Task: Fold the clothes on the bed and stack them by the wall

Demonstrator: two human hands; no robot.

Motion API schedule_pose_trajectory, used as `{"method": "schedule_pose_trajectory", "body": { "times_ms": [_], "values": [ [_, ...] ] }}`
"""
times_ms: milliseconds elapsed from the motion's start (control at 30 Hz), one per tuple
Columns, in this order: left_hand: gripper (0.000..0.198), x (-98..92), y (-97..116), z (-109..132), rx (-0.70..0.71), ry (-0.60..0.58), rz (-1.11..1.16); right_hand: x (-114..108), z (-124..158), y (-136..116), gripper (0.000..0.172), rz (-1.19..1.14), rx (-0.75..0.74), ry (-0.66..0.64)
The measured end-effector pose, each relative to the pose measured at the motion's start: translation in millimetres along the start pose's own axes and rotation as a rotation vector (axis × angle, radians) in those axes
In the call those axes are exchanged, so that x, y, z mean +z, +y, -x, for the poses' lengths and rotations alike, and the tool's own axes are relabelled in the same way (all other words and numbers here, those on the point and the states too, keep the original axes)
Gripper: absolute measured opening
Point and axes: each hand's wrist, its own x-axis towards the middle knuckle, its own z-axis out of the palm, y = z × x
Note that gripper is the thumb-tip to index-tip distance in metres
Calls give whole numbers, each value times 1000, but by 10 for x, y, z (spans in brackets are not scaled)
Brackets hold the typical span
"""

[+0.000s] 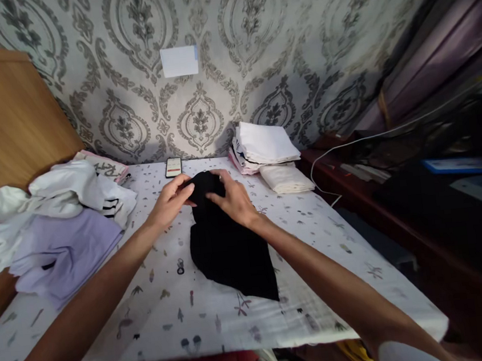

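Note:
A black garment lies on the patterned white cloth, its lower part spread flat toward me. Its exact kind I cannot make out. My left hand pinches the upper left edge of the black fabric between thumb and fingers. At the upper right of the same fabric, my right hand grips it, thumb on top and fingers partly hidden behind. Between the two hands the fabric is bunched and slightly raised.
On the left lie loose white clothes and a lilac garment. A folded white stack stands at the back right, with a folded cream cloth before it. A phone rests near the wall. A white cable hangs at right.

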Motion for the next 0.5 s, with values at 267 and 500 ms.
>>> {"method": "schedule_pose_trajectory", "body": {
  "times_ms": [267,500],
  "values": [
    [56,74,-777,370,-312,-293,21,-548,-391,-301,11,-293,-254,378],
    [51,323,-469,542,-316,-497,257,-1064,-335,-919,10,-233,-434,529]
  ]
}}
